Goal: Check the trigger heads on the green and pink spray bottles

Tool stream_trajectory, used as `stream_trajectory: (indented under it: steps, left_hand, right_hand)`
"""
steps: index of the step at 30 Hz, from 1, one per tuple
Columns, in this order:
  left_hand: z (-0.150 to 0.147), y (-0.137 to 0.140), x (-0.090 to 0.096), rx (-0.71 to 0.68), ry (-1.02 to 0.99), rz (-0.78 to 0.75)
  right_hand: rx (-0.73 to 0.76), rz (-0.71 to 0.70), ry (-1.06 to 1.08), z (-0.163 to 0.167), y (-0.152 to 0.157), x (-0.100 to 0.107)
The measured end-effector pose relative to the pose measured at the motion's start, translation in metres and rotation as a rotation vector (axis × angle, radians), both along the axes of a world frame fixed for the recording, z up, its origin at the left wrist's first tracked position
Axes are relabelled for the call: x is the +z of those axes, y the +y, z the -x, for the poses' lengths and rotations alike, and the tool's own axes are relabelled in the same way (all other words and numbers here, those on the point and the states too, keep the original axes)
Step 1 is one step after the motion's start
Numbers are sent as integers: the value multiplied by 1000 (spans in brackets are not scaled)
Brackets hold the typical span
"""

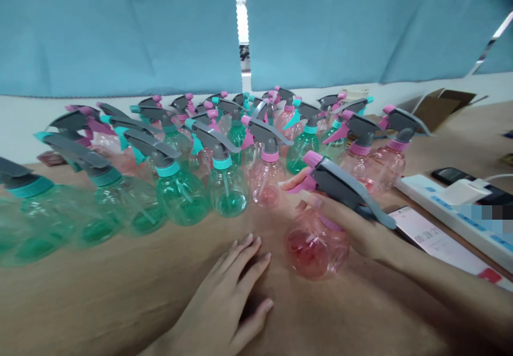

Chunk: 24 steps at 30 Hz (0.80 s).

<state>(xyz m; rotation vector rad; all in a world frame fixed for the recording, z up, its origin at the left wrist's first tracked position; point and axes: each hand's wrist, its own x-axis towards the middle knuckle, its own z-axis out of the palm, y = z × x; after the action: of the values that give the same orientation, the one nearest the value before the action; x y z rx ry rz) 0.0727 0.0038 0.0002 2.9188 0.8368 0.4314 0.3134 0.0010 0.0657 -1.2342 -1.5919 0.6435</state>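
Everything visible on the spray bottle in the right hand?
The spray bottle has a rounded, see-through pink body, darker pink low down, apparently plastic. Its grey spray head carries a pink nozzle, pointing toward the picture's left, and a pink trigger. It's roughly upright, in front of the bottle rows. The right hand grips its neck area. Base contact with the table is unclear.

Soft light, glaring white gap (241, 8) in blue curtain (120, 35), leftmost bottles (52, 222) stretched, slightly blurred

Blue curtain (120, 30), cardboard box (441, 111), white power strip (430, 200), lit phone (441, 244)
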Motion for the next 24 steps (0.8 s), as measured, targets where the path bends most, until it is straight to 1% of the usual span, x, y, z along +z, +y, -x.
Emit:
stream_trajectory:
  steps: [9,12,15,19,22,24]
  left_hand:
    - [0,1,0,6,28,-9]
    - [0,1,2,-1,26,2]
    - [0,1,2,2,19,14]
    - [0,1,3,1,18,18]
    - [-1,0,4,1,25,14]
    - [-1,0,4,5,33,12]
  right_hand:
    - [-29,65,75,4,-1,-2]
    - [-29,63,92,4,-1,-2]
    - [-1,43,75,2,0,-2]
    - [37,62,28,-1,1,-2]
    - [27,46,2,-3,-1,0]
    - [26,59,-36,-5,-6,5]
